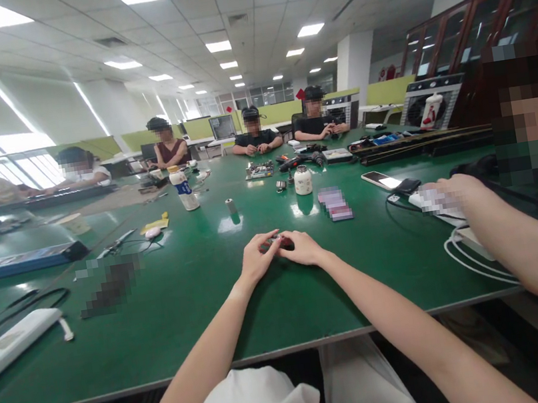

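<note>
My left hand [258, 257] and my right hand [303, 249] meet just above the green table, fingers curved in toward each other. Between them is a small dark object [285, 244], mostly covered by my fingers; its kind is too small to make out. Both hands are closed around it, with thumbs and fingertips touching near the middle. Beyond my hands stand a small grey cylinder [230, 205] and a white jar [303, 181]. A phone-like pink and purple item [335, 204] lies past my right hand.
A milky bottle with a blue label [183, 188] stands farther back, near a circuit board [259, 170] and a drill [313, 156]. At left lies a white power strip [18, 348]. On the right, a co-worker's arm [494, 221] reaches over cables and a phone [381, 180].
</note>
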{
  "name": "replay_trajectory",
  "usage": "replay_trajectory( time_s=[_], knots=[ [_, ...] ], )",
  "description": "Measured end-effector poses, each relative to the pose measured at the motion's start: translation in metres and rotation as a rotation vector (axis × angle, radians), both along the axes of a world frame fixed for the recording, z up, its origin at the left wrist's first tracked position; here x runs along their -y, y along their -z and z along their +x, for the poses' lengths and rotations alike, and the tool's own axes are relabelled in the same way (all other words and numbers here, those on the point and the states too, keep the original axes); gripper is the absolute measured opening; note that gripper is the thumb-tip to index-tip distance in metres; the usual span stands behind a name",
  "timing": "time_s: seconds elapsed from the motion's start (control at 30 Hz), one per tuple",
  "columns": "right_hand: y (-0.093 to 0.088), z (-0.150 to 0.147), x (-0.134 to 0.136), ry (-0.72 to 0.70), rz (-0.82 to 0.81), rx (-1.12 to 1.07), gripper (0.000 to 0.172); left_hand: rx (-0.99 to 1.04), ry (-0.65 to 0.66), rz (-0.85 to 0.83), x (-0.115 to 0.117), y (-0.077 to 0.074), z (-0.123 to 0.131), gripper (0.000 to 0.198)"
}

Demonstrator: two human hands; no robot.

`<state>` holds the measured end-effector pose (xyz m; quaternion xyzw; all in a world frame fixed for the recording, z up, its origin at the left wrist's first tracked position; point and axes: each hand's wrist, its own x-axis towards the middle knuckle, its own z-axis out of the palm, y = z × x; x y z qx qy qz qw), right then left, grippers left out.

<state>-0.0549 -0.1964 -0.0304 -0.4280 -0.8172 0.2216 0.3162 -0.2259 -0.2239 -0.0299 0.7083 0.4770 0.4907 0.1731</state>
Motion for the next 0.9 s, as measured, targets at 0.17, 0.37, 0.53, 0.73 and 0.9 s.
replay_trajectory(
  time_s=[0.17, 0.37, 0.53, 0.73, 0.9],
  knots=[
    [-0.007, 0.002, -0.004, 0.042, -0.006, -0.193, 0.041, -0.029, -0.040, -0.030, -0.001, 0.002, -0.002, 0.052],
    [-0.015, -0.002, 0.005, 0.079, 0.123, -0.124, 0.021, -0.121, -0.067, -0.061, -0.003, 0.005, -0.005, 0.041],
    [-0.017, -0.006, 0.006, 0.135, 0.123, -0.110, 0.016, -0.143, -0.083, -0.061, -0.004, 0.006, -0.004, 0.041],
    [-0.011, 0.003, -0.009, 0.222, 0.100, -0.260, 0.020, -0.147, -0.072, -0.072, -0.002, 0.005, -0.004, 0.045],
    [-0.005, 0.021, -0.015, 0.369, -0.021, 0.020, 0.019, -0.133, -0.065, -0.091, -0.001, 0.005, -0.004, 0.047]
  ],
)
